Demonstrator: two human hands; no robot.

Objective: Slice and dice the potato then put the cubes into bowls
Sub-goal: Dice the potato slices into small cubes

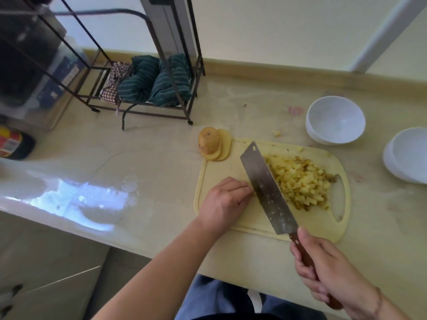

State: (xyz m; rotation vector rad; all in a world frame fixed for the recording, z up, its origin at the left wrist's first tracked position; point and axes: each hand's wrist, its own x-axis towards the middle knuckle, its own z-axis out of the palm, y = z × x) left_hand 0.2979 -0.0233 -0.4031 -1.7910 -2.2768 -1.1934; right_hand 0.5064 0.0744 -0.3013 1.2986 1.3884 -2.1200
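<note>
Here a person stands at a pale surface (150,172), dicing potato on a yellow board (221,172). The right hand (323,266) is wrapped around the brown handle of a cleaver (268,188), whose broad blade stands on edge across the board. The left hand (225,199) rests knuckles up just left of the blade, fingers curled down toward the board; whether it pins a piece of potato cannot be told, since the fingers hide whatever is beneath. To the right of the blade, touching it, lies a heap of cubes (300,181). At the board's far left corner sit uncut slices (215,144), stacked with a skin-on end piece on top. Two white bowls (335,120) stand beyond the board to the right, both apparently holding nothing. The step in hand looks like dicing, well along but unfinished: the next move likely calls for cutting the remaining slices, then carrying cubes across to the bowls. A bottle (13,144) at the far left edge bears a red and yellow label, too blurred to read; no other writing is legible.
</note>
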